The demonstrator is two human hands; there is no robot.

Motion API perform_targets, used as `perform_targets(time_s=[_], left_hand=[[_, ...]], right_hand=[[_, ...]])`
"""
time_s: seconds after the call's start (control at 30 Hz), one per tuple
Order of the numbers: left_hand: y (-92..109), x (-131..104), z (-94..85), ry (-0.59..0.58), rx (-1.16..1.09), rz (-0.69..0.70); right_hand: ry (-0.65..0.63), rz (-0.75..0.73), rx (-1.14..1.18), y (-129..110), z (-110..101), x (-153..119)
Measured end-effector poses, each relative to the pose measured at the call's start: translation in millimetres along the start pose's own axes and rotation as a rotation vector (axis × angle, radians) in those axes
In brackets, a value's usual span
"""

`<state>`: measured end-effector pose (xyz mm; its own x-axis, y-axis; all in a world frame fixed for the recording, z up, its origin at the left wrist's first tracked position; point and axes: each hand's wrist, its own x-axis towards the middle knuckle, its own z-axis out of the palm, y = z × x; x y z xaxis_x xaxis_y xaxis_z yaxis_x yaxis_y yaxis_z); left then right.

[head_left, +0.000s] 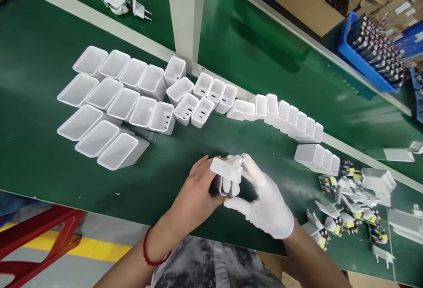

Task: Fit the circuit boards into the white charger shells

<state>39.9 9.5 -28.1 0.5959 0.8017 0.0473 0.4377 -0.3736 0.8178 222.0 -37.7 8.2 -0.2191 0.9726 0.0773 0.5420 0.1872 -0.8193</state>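
My bare left hand [197, 192] is closed around a white plastic charger housing [218, 185], mostly hidden behind the fingers. My right hand [269, 211], in a white glove, grips a white plug cover [226, 169] with two metal pins at its right end. The cover sits tilted over the housing's mouth. Between the hands, a bit of circuit board shows under the cover; how far it reaches into the housing I cannot tell. Rows of open white housings [123, 104] stand beyond my left hand, mouths up.
Plug covers with wired circuit boards [352, 208] lie piled at the right. More housings [299, 122] line the bench's back rail. Behind it stand a blue bin [346, 50] of components and a cardboard box [297, 1]. A post [187, 14] rises at centre; one wired assembly [115, 2] lies behind the rail.
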Motion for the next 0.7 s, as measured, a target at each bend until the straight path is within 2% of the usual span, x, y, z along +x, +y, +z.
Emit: perform_targets(time_s=[0.23, 0.37, 0.53, 0.7], left_hand=[[-4.2, -2.2, 3.4, -0.019, 0.017, 0.051], [-4.3, -2.2, 3.7, -0.027, 0.005, 0.046], [-4.7, -2.8, 5.0, -0.036, -0.007, 0.023], [-4.6, -2.3, 5.0, -0.022, -0.013, 0.030]], right_hand=[[0.085, -0.114, -0.049, 5.6, 2.2, -1.5], [0.061, -0.100, 0.088, -0.7, -3.7, -4.2], [0.105, -0.048, -0.020, 2.1, 0.4, -10.4], [0.121, -0.077, 0.051, 4.9, 4.2, -11.6]])
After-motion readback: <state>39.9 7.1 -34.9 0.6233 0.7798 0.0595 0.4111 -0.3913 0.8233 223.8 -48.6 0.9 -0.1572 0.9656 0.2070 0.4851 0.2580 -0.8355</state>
